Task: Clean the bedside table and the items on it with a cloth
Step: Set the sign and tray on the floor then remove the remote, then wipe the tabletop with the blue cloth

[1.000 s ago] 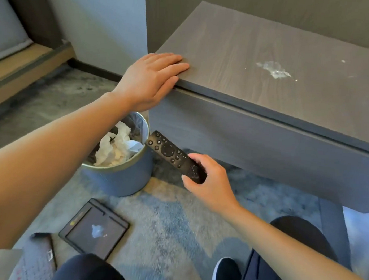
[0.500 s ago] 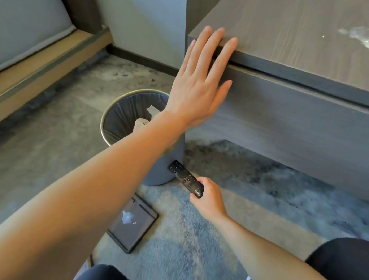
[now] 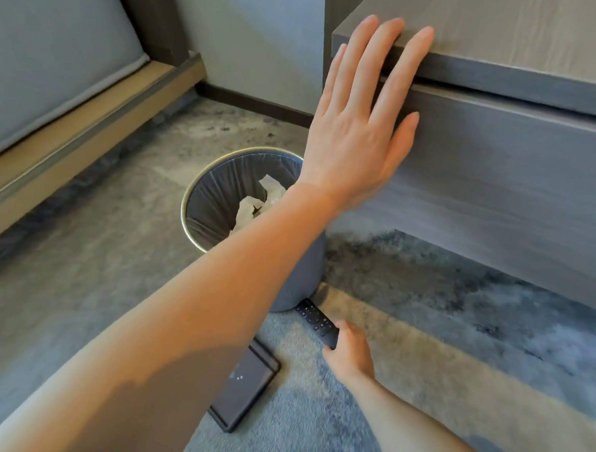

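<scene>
Head view, left to right. A padded bed base (image 3: 67, 132) ran along the left edge on a wooden plinth. A round bin (image 3: 203, 198) with a dark liner and a metal rim stood on the carpet (image 3: 421, 358), with crumpled white paper (image 3: 252, 208) inside it. A dark flat slab (image 3: 246, 388) with pale specks on its face lay on the carpet in front of the bin, partly hidden by the left forearm.

The left hand (image 3: 359, 131) lay flat against the front left corner of the table (image 3: 505, 162). Its fingers were straight and spread and held nothing, with the fingertips over the top edge and the palm against the drawer front.

The remote (image 3: 316, 320) was black, slim and covered in small buttons; the button markings were too small to read. It sat low at the carpet, its far end just beside the foot of the bin. The right hand (image 3: 349, 349) gripped its near end, fingers curled round it, so most of the body projected up and left beyond the grip.

The table was grey wood-grain, with a thick top over a plain drawer front, and stood clear of the carpet.
</scene>
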